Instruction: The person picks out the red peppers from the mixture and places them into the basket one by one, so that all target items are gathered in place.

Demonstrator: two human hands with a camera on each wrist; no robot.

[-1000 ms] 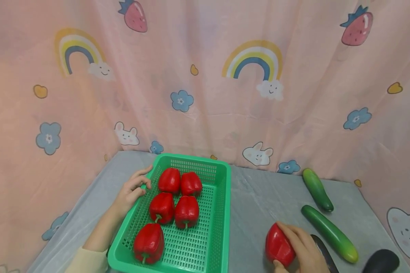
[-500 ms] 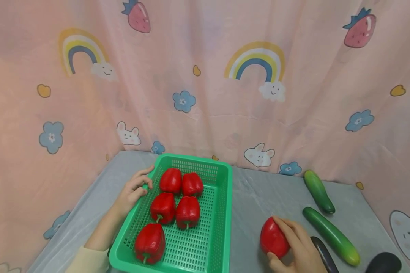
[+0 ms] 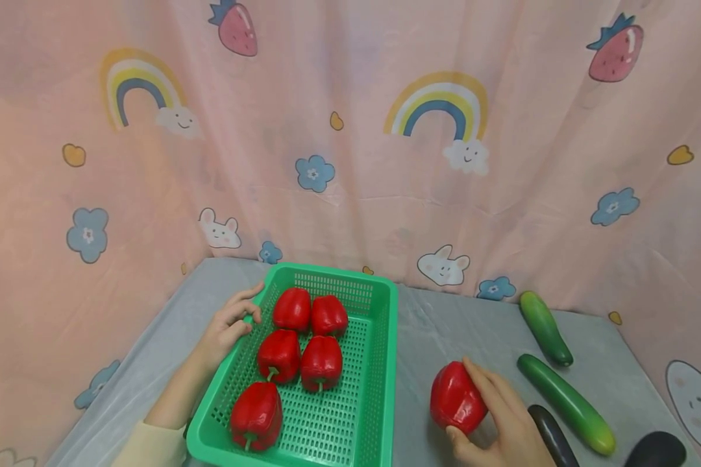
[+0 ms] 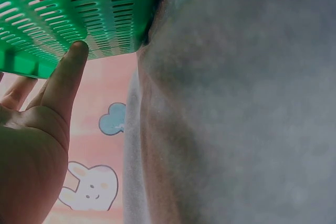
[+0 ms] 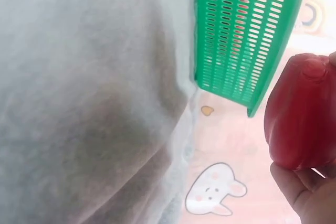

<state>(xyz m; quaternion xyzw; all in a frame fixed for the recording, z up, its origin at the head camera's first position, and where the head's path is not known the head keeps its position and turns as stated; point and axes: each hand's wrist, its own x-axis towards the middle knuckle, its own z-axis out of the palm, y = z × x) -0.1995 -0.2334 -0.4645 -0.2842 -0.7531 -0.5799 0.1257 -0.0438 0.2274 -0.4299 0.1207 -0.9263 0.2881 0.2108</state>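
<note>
My right hand (image 3: 502, 408) grips a red bell pepper (image 3: 458, 397) between fingers and thumb, to the right of the green basket (image 3: 385, 363). The right wrist view shows this bell pepper (image 5: 304, 114) close up, with fingertips at its lower end. My left hand (image 3: 224, 331) holds the basket's left rim, with fingers over the edge. One digit of that hand (image 4: 47, 108) lies against the slotted outer wall (image 4: 100, 14) in the left wrist view. Several red bell peppers (image 3: 256, 416) lie in the basket, toward its left and far side.
Two green cucumbers (image 3: 566, 402) lie on the grey cloth (image 3: 432, 337) at the right. A dark eggplant (image 3: 552, 438) is partly behind the right hand. Another black rounded object (image 3: 657, 449) sits at the lower right. A pink printed curtain (image 3: 350, 214) surrounds the table.
My right hand has moved left and slightly away from me with the bell pepper, toward the basket. The pepper has turned a little. My left hand stays at the basket's rim.
</note>
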